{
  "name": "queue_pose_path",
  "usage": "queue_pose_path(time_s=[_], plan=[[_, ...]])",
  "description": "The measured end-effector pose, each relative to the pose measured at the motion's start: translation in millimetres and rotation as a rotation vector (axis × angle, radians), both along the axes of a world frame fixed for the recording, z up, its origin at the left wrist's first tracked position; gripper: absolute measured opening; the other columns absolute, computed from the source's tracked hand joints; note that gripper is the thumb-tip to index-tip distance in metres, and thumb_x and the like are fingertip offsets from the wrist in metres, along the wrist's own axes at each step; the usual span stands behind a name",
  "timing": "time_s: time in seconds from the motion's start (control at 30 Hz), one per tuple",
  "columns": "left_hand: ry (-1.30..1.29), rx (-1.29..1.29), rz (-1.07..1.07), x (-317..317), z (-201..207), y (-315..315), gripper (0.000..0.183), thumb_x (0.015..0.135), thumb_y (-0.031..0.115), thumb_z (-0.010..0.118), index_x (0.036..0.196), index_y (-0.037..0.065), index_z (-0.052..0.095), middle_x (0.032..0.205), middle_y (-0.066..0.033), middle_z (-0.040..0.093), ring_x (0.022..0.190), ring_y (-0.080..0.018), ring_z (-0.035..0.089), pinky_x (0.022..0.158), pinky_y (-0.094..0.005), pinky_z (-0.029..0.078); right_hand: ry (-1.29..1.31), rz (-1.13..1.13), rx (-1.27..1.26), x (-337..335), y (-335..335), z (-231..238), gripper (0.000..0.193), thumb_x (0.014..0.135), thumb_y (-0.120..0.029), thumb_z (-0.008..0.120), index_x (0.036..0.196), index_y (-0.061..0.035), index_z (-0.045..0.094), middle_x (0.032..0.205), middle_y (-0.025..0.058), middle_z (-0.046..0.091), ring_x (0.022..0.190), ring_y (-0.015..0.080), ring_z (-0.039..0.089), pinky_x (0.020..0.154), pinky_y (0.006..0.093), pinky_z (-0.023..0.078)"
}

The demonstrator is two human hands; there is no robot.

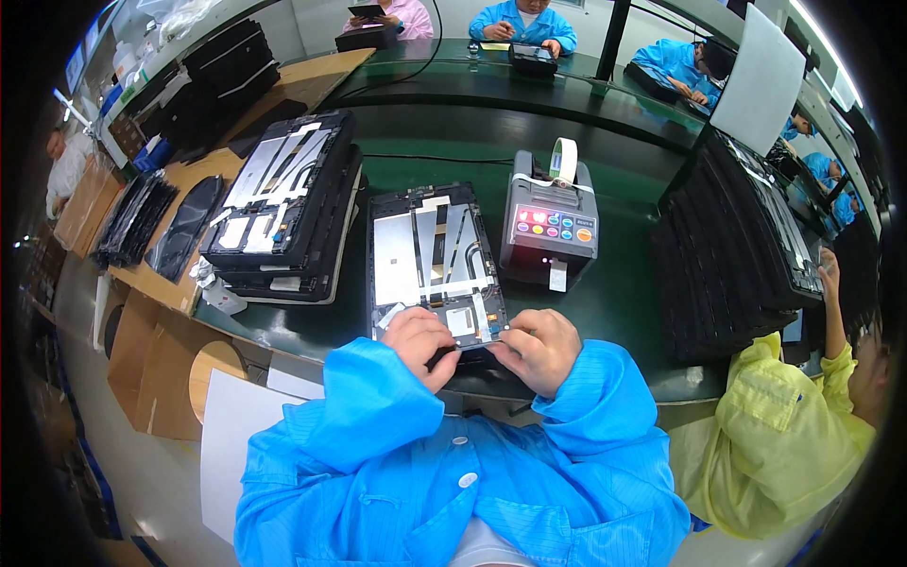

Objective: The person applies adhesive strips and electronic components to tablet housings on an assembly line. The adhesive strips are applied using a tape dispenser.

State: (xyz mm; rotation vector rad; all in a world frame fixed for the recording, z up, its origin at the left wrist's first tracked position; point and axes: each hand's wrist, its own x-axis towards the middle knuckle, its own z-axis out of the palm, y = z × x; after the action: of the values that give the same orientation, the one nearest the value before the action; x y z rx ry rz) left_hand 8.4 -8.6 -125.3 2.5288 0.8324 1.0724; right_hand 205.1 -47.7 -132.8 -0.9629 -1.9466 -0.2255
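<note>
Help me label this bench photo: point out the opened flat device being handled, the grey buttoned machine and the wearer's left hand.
Opened flat device [424, 255], head view: silvery inner panel.
Grey buttoned machine [552, 226], head view: front button panel.
Wearer's left hand [419, 345], head view: back of the hand.

Opened tablet-like device [435, 260]: flat, black-framed, inner parts bare and facing up | broad silver plate [395, 260] down its left side, white tape [468, 286] crossing lower | long sides running back from the green bench's [619, 283] front edge, slightly skewed
</note>
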Motion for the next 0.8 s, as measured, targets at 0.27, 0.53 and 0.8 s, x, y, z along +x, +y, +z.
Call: queue_pose_path(time_s=[0.27, 0.53, 0.8], plan=[[-0.11, -0.134, -0.009, -8, 3, 0, 0.012, 0.064, -0.002, 0.057, 0.075, 0.001, 0.058, 0.084, -0.0107, 0.057, 0.092, -0.0295, 0.049, 0.083, -0.0393, 0.039, -0.119, 0.078, 0.004, -13, 7, 10, 0.034, 0.057, -0.008, 0.072, 0.086, -0.0102, 0.055, 0.077, 0.007, 0.051, 0.06, 0.0234, 0.05, 0.053, 0.0337, 0.039], [-0.154, 0.001, 0.025, -6, 4, -3, 0.016, 0.059, -0.003, 0.058, 0.072, 0.004, 0.059, 0.082, -0.007, 0.057, 0.089, -0.0263, 0.048, 0.083, -0.0398, 0.039, -0.126, -0.06, -0.009, 7, -4, 21, 0.04, 0.052, -0.007, 0.073, 0.088, -0.0094, 0.056, 0.085, 0.0094, 0.052, 0.069, 0.0242, 0.051, 0.058, 0.0345, 0.042], [0.238, 0.527, -0.088, 10, 3, -15, 0.03, 0.057, 0.015, 0.066, 0.086, 0.007, 0.063, 0.09, -0.0002, 0.059, 0.088, -0.0175, 0.045, 0.08, -0.0335, 0.034, 0.007, -0.268, -0.108, 27, -20, 9, 0.046, 0.053, -0.004, 0.074, 0.093, -0.0058, 0.052, 0.093, 0.0122, 0.049, 0.079, 0.0269, 0.053, 0.067, 0.0325, 0.046]])
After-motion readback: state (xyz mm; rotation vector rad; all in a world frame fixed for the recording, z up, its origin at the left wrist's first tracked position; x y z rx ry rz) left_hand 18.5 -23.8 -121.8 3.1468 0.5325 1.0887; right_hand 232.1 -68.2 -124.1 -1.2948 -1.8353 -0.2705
